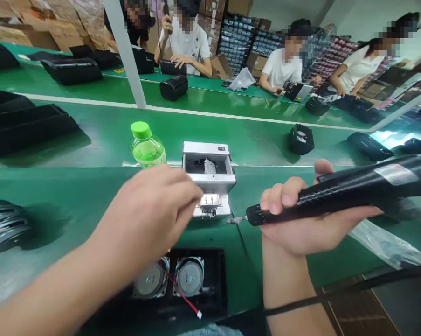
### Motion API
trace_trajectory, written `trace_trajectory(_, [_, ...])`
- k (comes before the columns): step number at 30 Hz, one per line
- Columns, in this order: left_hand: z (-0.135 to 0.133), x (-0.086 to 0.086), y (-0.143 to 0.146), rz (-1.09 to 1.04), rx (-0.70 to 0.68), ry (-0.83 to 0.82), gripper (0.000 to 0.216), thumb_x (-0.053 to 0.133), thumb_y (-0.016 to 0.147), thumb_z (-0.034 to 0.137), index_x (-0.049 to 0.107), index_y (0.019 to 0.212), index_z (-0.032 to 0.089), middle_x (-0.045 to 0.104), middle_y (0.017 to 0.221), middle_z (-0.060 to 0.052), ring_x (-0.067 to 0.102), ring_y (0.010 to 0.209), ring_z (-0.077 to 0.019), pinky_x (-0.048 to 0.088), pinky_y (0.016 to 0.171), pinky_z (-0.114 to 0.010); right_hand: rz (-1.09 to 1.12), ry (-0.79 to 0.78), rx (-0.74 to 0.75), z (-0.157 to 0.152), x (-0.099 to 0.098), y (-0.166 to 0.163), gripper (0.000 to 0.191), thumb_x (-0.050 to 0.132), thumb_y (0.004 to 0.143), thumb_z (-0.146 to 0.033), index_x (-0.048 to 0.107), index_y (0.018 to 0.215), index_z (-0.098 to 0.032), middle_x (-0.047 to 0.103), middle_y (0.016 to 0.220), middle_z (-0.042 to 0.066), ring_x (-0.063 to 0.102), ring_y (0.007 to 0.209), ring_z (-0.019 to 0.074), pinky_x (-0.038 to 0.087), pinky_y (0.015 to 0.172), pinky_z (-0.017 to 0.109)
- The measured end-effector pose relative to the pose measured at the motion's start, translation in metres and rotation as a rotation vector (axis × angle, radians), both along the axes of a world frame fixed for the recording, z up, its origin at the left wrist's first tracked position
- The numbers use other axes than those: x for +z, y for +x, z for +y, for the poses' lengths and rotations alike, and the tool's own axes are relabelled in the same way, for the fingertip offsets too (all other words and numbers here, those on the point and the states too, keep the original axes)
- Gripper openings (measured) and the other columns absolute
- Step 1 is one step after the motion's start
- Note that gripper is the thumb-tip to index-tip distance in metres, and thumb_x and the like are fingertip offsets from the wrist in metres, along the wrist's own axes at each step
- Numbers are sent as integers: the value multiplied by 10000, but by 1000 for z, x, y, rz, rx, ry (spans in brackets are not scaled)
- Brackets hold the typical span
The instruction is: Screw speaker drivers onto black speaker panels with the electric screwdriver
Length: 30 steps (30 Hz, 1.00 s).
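Note:
My right hand (301,219) is wrapped round a black electric screwdriver (343,189) held level, its bit pointing left toward a small grey screw feeder box (210,179). My left hand (150,210) reaches to the front of that box with fingers pinched together at its outlet; what they hold is too small to see. Below my hands lies a black speaker housing (196,298) with two round silver speakers (170,277) and a red and white wire.
A green-capped bottle (146,147) stands left of the feeder box. Black trays (24,123) sit at the left, round parts (3,224) at the near left edge. Black housings (301,139) lie on the green belt (252,135). Several people work across the table. A clear plastic bag (388,242) lies at right.

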<state>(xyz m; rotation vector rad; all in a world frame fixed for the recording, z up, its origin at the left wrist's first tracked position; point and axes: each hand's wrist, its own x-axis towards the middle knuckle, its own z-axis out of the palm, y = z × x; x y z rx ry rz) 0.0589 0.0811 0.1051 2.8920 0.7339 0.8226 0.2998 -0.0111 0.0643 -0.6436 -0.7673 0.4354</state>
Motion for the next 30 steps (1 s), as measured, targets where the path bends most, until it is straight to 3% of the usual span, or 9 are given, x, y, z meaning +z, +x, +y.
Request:
trace_trajectory(2, [19,8,13,44,64,85,357,501,1087,267,819,931,223,755,968,-68,664,853,-230,513,759,-384,9,1,7,1,-2,1,667,548,958,-846,753,1225,-270,628,582,-57,499,375,148,458,371,285])
trace_trajectory(4, [25,4,18,136,59,135,371,500,1083,266,831,922,223,756,952,-76,663,830,-235,499,748,-388,18,5,13,1,-4,1,686,519,966,-854,744,1245,-269,638,591,-53,519,374,153,474,372,291])
trace_trajectory(7, [18,-16,13,347,27,133,336,542,1067,267,834,903,235,744,813,-57,673,739,-233,458,675,-375,58,17,22,2,-7,2,710,472,978,-864,735,1253,-265,651,589,-45,537,360,166,473,355,302])
trace_trajectory(11, [5,-40,7,552,133,60,304,541,1054,233,821,935,239,740,754,-47,674,625,-231,351,567,-356,91,6,38,5,-11,2,721,486,952,-890,710,1263,-279,650,587,-55,547,352,178,474,339,313])
trace_trajectory(14, [3,-43,12,592,178,29,324,506,1080,237,795,932,238,763,798,-49,695,635,-209,312,544,-332,100,-5,26,5,-11,-2,733,466,953,-895,692,1271,-274,644,587,-59,541,351,174,471,334,309])
trace_trajectory(19, [-3,-35,23,674,248,-58,299,467,1099,222,726,953,192,777,928,-88,750,733,-224,422,577,-308,85,-35,39,3,-9,-8,733,468,960,-889,668,1285,-264,658,606,-58,566,384,178,509,368,323])
trace_trajectory(24, [-9,-43,26,752,308,-158,192,524,987,78,695,1032,151,729,1016,-139,730,747,-272,484,593,-348,120,-69,52,2,-9,-7,701,508,961,-876,651,1275,-265,655,599,-60,568,399,174,505,380,311])
trace_trajectory(27, [-11,-48,25,713,327,-209,230,495,931,18,671,1005,146,691,1013,-150,700,744,-283,466,605,-358,151,-95,36,3,-9,-7,704,496,964,-880,654,1285,-274,640,600,-61,568,417,164,503,402,300])
trace_trajectory(30, [-9,-42,20,581,360,-274,161,476,997,137,608,922,189,630,887,-95,601,644,-251,401,598,-356,150,-78,33,5,-11,-7,694,501,964,-875,646,1281,-275,637,602,-63,569,420,164,504,407,300])
